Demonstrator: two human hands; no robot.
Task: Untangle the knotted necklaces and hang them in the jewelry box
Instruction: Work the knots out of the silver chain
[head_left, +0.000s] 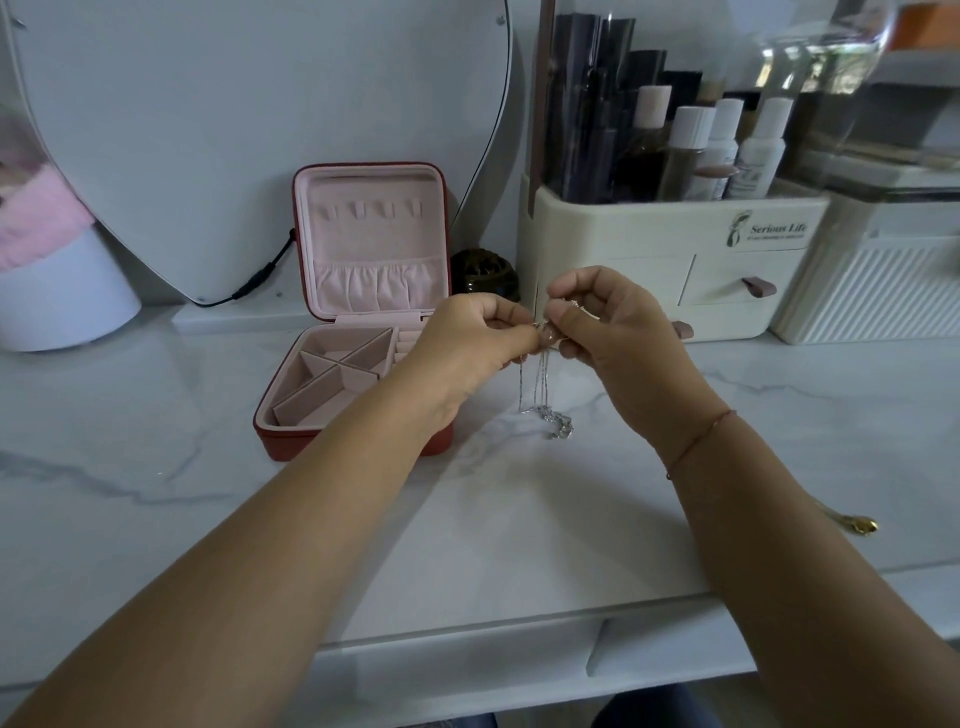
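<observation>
- Box (291, 441): red outside, pale pink lining.
- Necklaces (550, 423): silver.
- Counter (156, 467): white marble pattern with grey veins.
- Organizer (649, 244): cream, with dark print on the front.
- Drawer pulls (758, 287): dusty pink.
- Bottles (691, 127): white caps, one pale pink.
- Ribbed case (872, 291): white, with upright ridges.
- Thread (701, 434) on the right wrist: red.
- Cable (260, 278): black.
- Tub (62, 296): white, with fluffy pink above it.
- Trinket (862, 524) at the counter's right: gold.
</observation>
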